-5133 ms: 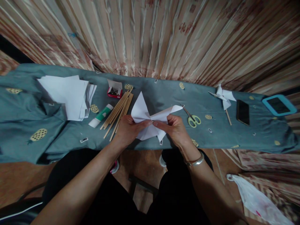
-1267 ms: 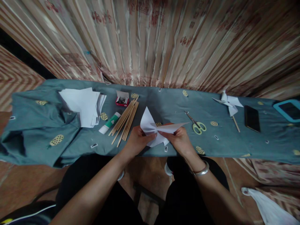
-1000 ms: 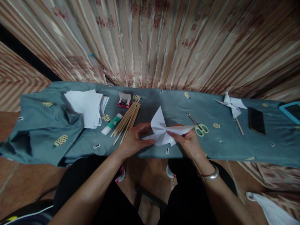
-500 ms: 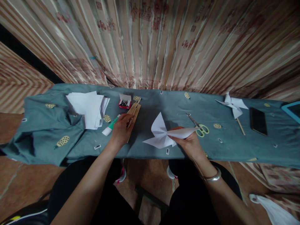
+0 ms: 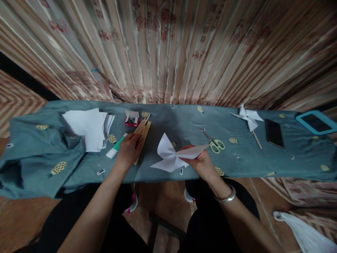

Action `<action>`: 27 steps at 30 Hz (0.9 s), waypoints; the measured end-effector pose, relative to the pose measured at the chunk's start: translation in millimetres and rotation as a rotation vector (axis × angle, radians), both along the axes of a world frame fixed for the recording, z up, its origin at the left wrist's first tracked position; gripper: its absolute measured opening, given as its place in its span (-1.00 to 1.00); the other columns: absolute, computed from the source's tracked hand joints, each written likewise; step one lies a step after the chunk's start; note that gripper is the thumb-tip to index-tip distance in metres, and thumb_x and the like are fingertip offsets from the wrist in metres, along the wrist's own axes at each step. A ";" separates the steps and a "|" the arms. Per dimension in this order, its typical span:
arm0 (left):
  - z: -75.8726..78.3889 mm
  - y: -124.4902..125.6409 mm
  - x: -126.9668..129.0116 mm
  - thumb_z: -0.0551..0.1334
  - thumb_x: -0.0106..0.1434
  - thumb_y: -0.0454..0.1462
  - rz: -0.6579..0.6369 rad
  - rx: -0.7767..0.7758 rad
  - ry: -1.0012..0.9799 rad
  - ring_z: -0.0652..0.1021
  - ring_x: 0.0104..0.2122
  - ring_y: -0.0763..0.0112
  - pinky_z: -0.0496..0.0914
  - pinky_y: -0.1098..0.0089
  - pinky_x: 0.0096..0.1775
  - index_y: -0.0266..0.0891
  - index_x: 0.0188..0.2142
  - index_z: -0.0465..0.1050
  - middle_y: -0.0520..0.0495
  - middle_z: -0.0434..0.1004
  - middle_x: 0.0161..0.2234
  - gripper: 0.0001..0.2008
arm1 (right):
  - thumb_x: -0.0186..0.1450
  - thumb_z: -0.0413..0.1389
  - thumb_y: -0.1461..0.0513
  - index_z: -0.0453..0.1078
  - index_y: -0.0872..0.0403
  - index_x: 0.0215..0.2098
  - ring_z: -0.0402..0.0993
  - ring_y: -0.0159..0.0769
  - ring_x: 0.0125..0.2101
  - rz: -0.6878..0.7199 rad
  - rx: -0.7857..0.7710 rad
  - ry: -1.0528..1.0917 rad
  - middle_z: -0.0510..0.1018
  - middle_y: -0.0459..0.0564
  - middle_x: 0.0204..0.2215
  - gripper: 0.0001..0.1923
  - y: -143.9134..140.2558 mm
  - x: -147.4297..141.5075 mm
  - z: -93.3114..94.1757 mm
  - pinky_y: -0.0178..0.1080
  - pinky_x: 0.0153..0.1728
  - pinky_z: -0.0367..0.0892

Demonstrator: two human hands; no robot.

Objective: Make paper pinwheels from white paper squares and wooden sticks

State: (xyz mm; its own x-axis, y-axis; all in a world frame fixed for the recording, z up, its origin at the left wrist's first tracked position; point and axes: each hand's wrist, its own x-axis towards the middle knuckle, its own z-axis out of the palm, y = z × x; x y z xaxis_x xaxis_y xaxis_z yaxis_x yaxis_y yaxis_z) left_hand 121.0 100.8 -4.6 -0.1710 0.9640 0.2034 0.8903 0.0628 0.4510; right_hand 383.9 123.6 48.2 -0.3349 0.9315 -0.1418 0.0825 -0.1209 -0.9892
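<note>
My left hand rests on a bundle of thin wooden sticks, its fingers curled over them; how many it grips is hidden. A glue stick with a green and white body lies just left of that hand. My right hand pinches a white paper pinwheel by one blade, holding it low over the cloth. The pinwheel's other blades spread to the left. Behind the sticks stands an open small red box with dark little pieces inside.
White paper sheets are stacked at the left on the green tablecloth. Scissors with pale green handles lie right of the pinwheel. Farther right are a finished pinwheel on a stick, a black phone and a blue-framed tablet.
The camera view has swung right, so the table's things appear farther left. My left fingers stay at the sticks, and my right hand still holds the pinwheel.
</note>
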 end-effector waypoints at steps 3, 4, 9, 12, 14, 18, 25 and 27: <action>-0.4 2.4 0.8 0.08 0.26 -0.27 0.017 0.009 0.020 0.56 -0.16 0.17 0.43 0.27 -0.10 -0.24 -0.19 0.50 -0.20 0.56 -0.20 -0.76 | -0.06 0.36 0.14 0.54 0.07 -0.49 0.47 -0.30 -0.51 0.003 -0.002 0.029 0.60 -0.07 -0.53 -0.79 -0.5 -1.7 -1.4 -0.29 -0.45 0.39; -0.3 3.0 1.4 0.08 0.27 -0.27 0.026 0.012 0.027 0.56 -0.17 0.17 0.43 0.27 -0.11 -0.23 -0.20 0.50 -0.19 0.56 -0.20 -0.76 | -0.07 0.37 0.14 0.54 0.07 -0.49 0.48 -0.30 -0.51 0.002 -0.003 0.041 0.61 -0.07 -0.53 -0.78 -0.7 -2.2 -2.4 -0.29 -0.45 0.40; 3.0 3.6 4.6 0.08 0.27 -0.26 0.034 0.004 0.057 0.57 -0.19 0.18 0.43 0.30 -0.17 -0.22 -0.20 0.51 -0.18 0.56 -0.23 -0.75 | -0.10 0.39 0.10 0.54 0.07 -0.46 0.50 -0.27 -0.50 0.016 -0.038 0.052 0.62 -0.06 -0.52 -0.71 -3.2 -3.0 -6.5 -0.27 -0.44 0.43; 7.2 2.0 6.5 0.05 0.29 -0.26 0.026 -0.016 0.089 0.57 -0.23 0.19 0.42 0.32 -0.20 -0.24 -0.20 0.51 -0.18 0.56 -0.23 -0.74 | -0.11 0.40 0.12 0.54 0.08 -0.46 0.49 -0.28 -0.52 0.016 -0.059 0.041 0.60 -0.07 -0.54 -0.71 -4.5 -1.7 -6.5 -0.28 -0.47 0.41; 10.4 0.6 7.8 0.04 0.31 -0.25 0.029 -0.041 0.113 0.57 -0.25 0.20 0.42 0.33 -0.23 -0.24 -0.19 0.51 -0.18 0.56 -0.23 -0.72 | -0.10 0.39 0.13 0.53 0.08 -0.47 0.48 -0.30 -0.53 0.020 -0.060 0.041 0.60 -0.08 -0.55 -0.73 -4.9 -0.4 -5.6 -0.29 -0.48 0.40; 14.4 -0.5 9.7 0.03 0.32 -0.22 0.049 -0.090 0.139 0.58 -0.29 0.19 0.40 0.32 -0.29 -0.25 -0.18 0.51 -0.21 0.56 -0.21 -0.71 | -0.09 0.39 0.13 0.53 0.08 -0.48 0.48 -0.30 -0.53 0.015 -0.042 0.045 0.59 -0.08 -0.56 -0.74 -5.2 1.7 -3.4 -0.30 -0.48 0.39; 13.1 0.8 10.5 0.08 0.29 -0.21 0.084 -0.045 0.156 0.57 -0.24 0.19 0.41 0.34 -0.27 -0.24 -0.16 0.50 -0.18 0.54 -0.24 -0.73 | -0.15 0.42 0.09 0.53 0.08 -0.48 0.48 -0.30 -0.54 0.015 -0.043 0.040 0.60 -0.07 -0.56 -0.68 -4.4 1.3 -5.5 -0.31 -0.49 0.40; 12.4 0.5 11.1 0.09 0.28 -0.24 0.077 -0.033 0.140 0.56 -0.24 0.21 0.41 0.35 -0.26 -0.23 -0.16 0.49 -0.16 0.53 -0.25 -0.76 | -0.15 0.42 0.10 0.53 0.08 -0.48 0.49 -0.29 -0.53 0.009 -0.050 0.042 0.61 -0.07 -0.54 -0.68 -4.4 0.7 -7.4 -0.29 -0.47 0.41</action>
State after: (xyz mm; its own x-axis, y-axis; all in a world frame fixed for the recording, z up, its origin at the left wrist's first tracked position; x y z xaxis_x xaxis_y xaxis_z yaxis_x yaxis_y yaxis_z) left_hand 132.1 101.3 7.8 -0.2166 0.9558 0.1989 0.9365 0.1459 0.3190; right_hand 384.6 119.1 40.9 -0.3497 0.9207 -0.1736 0.0419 -0.1697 -0.9846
